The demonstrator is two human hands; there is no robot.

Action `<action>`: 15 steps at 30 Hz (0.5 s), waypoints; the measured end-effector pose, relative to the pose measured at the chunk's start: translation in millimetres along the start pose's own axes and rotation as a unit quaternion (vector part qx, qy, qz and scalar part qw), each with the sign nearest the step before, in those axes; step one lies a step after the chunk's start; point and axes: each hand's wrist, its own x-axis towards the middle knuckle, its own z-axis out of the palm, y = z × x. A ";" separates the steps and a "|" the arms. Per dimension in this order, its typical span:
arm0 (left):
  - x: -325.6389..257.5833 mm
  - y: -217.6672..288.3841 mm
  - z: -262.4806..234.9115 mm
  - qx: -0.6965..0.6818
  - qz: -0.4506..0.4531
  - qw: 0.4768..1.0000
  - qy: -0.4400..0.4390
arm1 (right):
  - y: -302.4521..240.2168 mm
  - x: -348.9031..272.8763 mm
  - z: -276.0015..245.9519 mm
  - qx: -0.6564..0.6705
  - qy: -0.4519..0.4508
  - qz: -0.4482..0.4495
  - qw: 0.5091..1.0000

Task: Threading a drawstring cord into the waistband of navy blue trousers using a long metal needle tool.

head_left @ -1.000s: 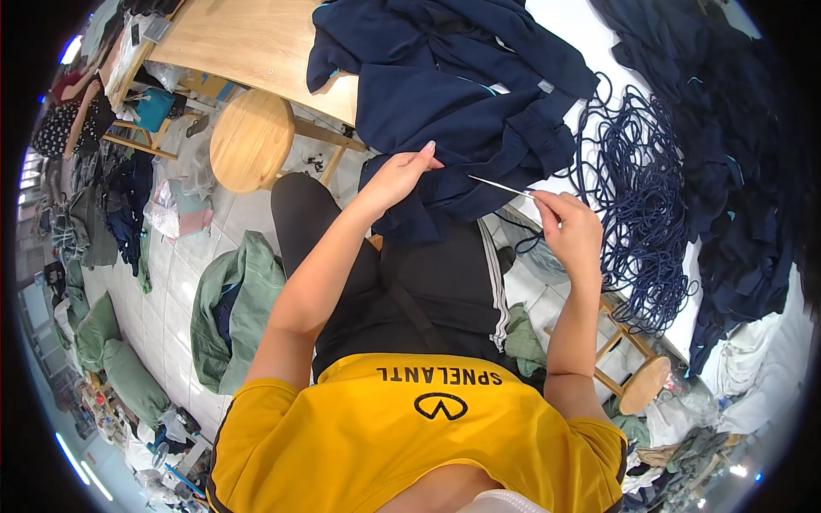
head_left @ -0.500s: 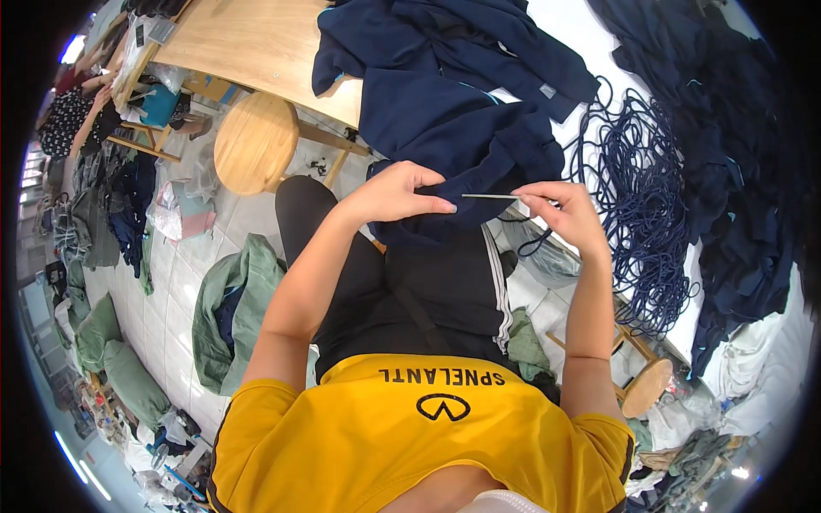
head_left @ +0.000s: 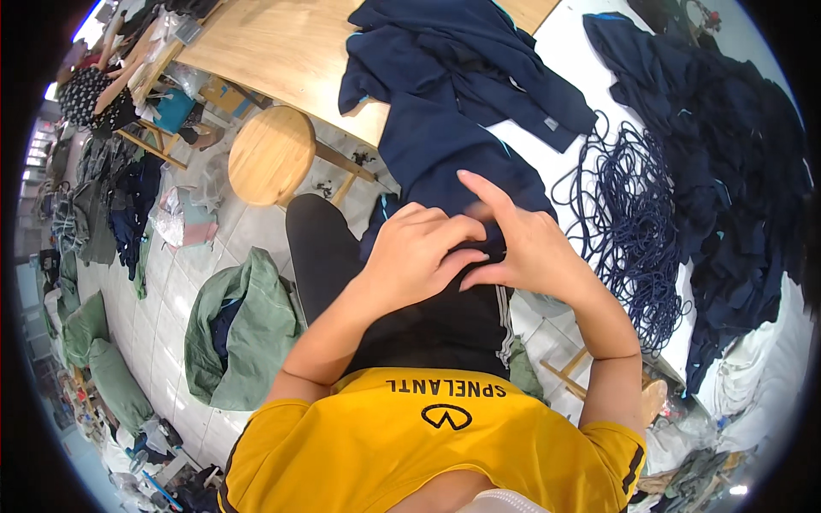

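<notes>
Both hands have closed in on each other since half a second back, when they were apart with a thin needle-like thing stretched between them; that thing isn't visible to me anymore. Now the left hand (head_left: 419, 256) and right hand (head_left: 522, 248) are touching, bunched together over the navy garment (head_left: 445, 145) right at the edge where it drapes off the table down toward the lap.

From my feed, the left fingers are curled in tight and pressed together, seemingly pinching a bit of the dark fabric, though the exact grip is hidden under the knuckles. On the right, thumb and lower fingers are pinched against the same spot, while the index finger sticks up and out, straight.

The garment is spread across the wooden table (head_left: 282, 51) and partly the white surface (head_left: 564, 51) next to it, lower end hanging between the hands.

Going outward: a tangled pile of dark blue cord (head_left: 633, 222) lies just right of the right hand, and further right a heap of more navy clothes (head_left: 735, 188). Left of the lap there's a round wooden stool (head_left: 272, 156), and on the tiled floor beside the leg a green bag (head_left: 244, 329).
</notes>
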 end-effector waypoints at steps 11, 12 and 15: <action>-33.4 -17.4 64.2 -0.252 -0.188 0.915 0.253 | -26.1 4.9 10.6 0.180 0.329 -0.040 0.926; -32.6 -16.3 67.7 -0.371 -0.172 0.873 0.265 | -31.9 3.4 15.0 0.224 0.279 -0.050 0.932; -28.5 -28.4 47.1 -0.364 -0.163 0.863 0.310 | -40.2 1.7 16.1 0.201 0.258 -0.109 0.939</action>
